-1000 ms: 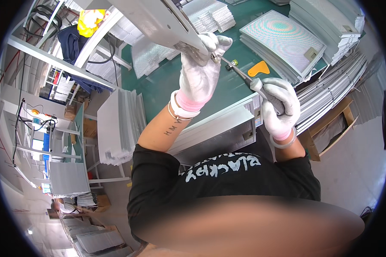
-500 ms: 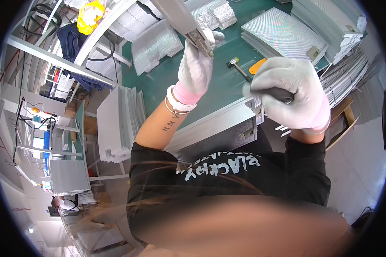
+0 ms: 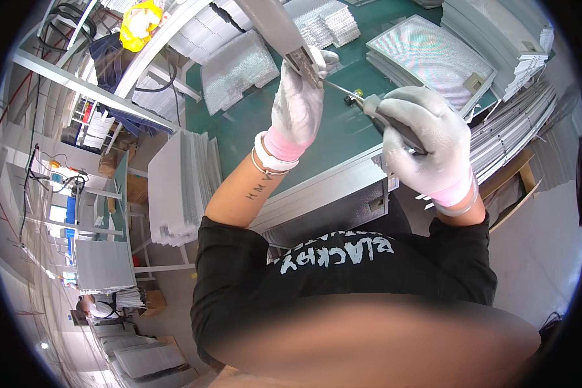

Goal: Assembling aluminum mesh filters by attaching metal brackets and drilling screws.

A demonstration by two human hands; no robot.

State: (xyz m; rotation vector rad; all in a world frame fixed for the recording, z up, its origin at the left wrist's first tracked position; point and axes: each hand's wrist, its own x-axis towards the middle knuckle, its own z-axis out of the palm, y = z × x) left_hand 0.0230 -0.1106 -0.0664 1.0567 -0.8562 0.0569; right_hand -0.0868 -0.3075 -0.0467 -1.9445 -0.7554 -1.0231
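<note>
My left hand (image 3: 297,110), in a white knit glove with a pink cuff, is closed around the end of a long grey metal profile (image 3: 270,27) that reaches in from the top. The profile's cut end is open and hollow-looking. In my right hand (image 3: 433,142), gloved the same way, is a screwdriver (image 3: 372,105) with a grey and dark handle. Its thin shaft points left, and the tip is at or very near the profile's end; contact cannot be made out. Behind the screwdriver, a small hammer (image 3: 354,98) lies mostly hidden on the green tabletop (image 3: 271,139).
Bubble-wrap sheets (image 3: 236,71) lie at the far left of the table. Mesh filter panels (image 3: 433,58) are stacked at right, beside bundled strips (image 3: 511,136). White panels (image 3: 181,187) stand at left below a white frame bar (image 3: 149,55). A person (image 3: 97,306) is far off.
My right hand has turned, bringing the screwdriver's shaft into view, aimed at the profile's end. It now covers the orange object and most of the hammer. My left hand stays nearly in place.
</note>
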